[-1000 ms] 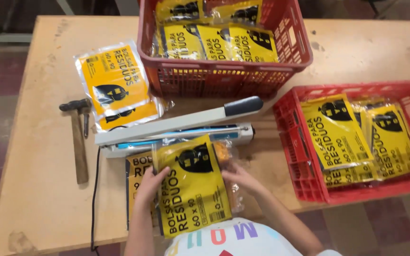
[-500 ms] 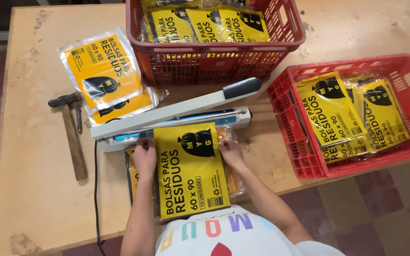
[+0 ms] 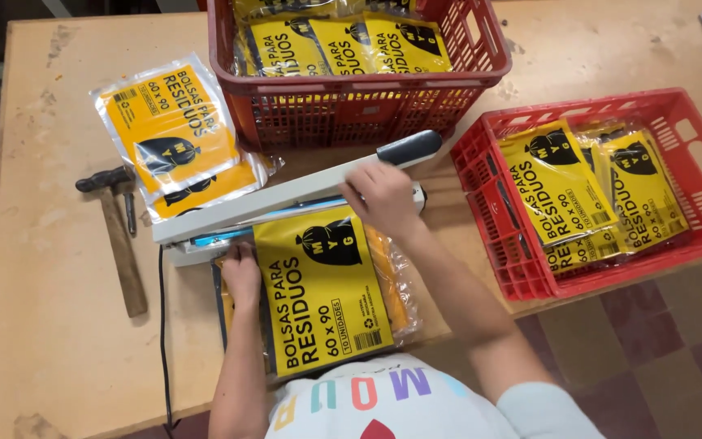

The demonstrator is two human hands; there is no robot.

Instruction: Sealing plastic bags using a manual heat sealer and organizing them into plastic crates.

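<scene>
A yellow-and-black plastic packet (image 3: 327,293) lies flat before me with its top edge under the white arm (image 3: 286,195) of a heat sealer. My left hand (image 3: 241,272) presses on the packet's left edge near the sealer's base. Over the sealer arm, close to its dark handle (image 3: 408,148), my right hand (image 3: 379,197) rests palm down and grips it.
A red crate (image 3: 351,106) of similar packets stands behind the sealer. A second red crate (image 3: 497,195) with several packets sits at the right table edge. Loose packets (image 3: 172,134) and a hammer (image 3: 119,236) lie to the left. A black cable (image 3: 162,325) runs down the table.
The packet was slid forward under the sealer arm. My right hand left the packet's right edge and rose onto the arm; my left hand stayed at the left edge.
</scene>
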